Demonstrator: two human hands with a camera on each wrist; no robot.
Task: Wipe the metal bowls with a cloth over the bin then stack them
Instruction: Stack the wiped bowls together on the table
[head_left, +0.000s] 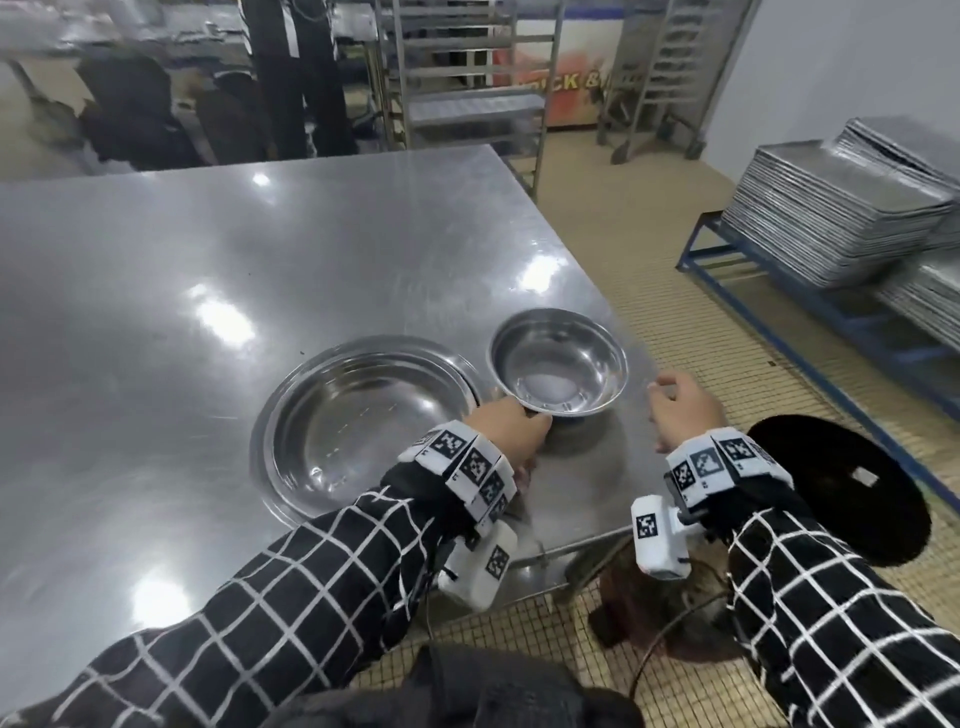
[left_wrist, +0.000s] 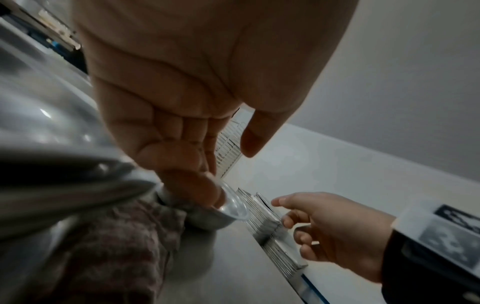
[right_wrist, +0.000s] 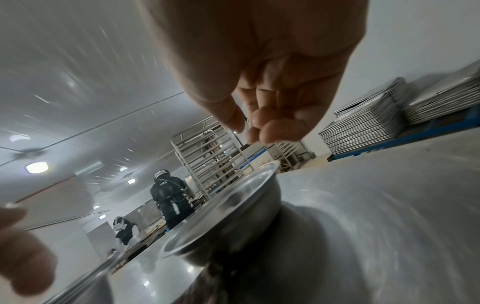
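The small bowl (head_left: 558, 361) is round, shiny metal, sitting near the table's (head_left: 208, 249) corner, at about 4 o'clock on the tabletop. Nothing is lying inside it. The left hand (head_left: 511, 434) is pinching its near rim, at 7 o'clock on the bowl; in the left wrist view the fingers (left_wrist: 192, 185) are curling onto the rim. A brown, fuzzy cloth (left_wrist: 116, 246) is lying on the table under that hand, touching the bowl's base.

The big bowl (head_left: 358, 426) is wide, shallow and shiny, with ring lines inside. It is sitting just beside the small bowl, at its 9 o'clock, with nothing in it.

The right hand (head_left: 685, 410) is hanging at 3 o'clock from the small bowl, near it but not touching. Its fingers (right_wrist: 280, 127) are loosely curling and holding nothing.

A black round bin (head_left: 836, 488) is standing on the floor at 3 o'clock from the right wrist. Its inside is too dark to see.

The table is smooth grey metal with bright light spots. Flat metal trays (head_left: 831, 218) are piling up on a blue rack (head_left: 810, 301) at 2 o'clock.
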